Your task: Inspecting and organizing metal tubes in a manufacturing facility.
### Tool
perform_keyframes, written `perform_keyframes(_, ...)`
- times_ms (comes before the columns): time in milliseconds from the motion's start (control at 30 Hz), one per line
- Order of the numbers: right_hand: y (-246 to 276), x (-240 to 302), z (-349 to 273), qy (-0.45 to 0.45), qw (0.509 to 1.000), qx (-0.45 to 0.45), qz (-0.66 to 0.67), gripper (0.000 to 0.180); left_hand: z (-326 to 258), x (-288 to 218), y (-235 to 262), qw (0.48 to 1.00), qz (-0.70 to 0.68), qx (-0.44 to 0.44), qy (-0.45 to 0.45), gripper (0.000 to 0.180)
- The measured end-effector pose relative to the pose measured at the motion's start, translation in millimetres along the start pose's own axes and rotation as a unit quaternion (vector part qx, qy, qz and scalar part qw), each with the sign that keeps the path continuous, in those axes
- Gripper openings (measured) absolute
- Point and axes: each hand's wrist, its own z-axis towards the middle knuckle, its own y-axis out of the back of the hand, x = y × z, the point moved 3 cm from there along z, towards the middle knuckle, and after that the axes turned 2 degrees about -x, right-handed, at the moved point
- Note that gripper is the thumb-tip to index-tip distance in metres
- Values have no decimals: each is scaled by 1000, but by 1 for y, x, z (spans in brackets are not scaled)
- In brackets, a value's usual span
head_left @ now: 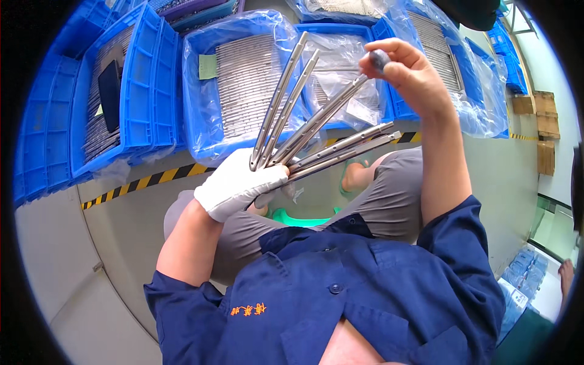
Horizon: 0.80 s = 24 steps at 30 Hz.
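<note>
Metal bars [316,131] fan up-right from my gloved left hand [238,184], which grips their bottoms, while my bare right hand [404,73] pinches one's top end.

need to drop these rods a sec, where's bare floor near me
Bare grey floor lies at your left, bordered by the striped tape line and your left knee. Beyond the tape it is crowded: blue crates stand side by side.

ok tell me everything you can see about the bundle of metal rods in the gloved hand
The metal rods are about five long, slim, silvery bars with small holes along them, fanned out up and to the right. The white-gloved left hand grips their lower ends together. The bare right hand holds a dark-handled tool against the tip of the middle rod, above the blue crates.
</note>
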Motion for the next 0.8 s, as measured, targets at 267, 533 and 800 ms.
perform_keyframes(267,-16,-2,-4,4,998,59,-27,35,1,1,-2,999,36,-17,12,26)
perform_keyframes(533,-21,-5,-5,-34,997,45,-56,35,5,12,2,996,79,-26,15,24)
perform_keyframes(800,-18,-5,-8,-10,999,38,-26,37,3,9,-1,998,51,-6,21,25)
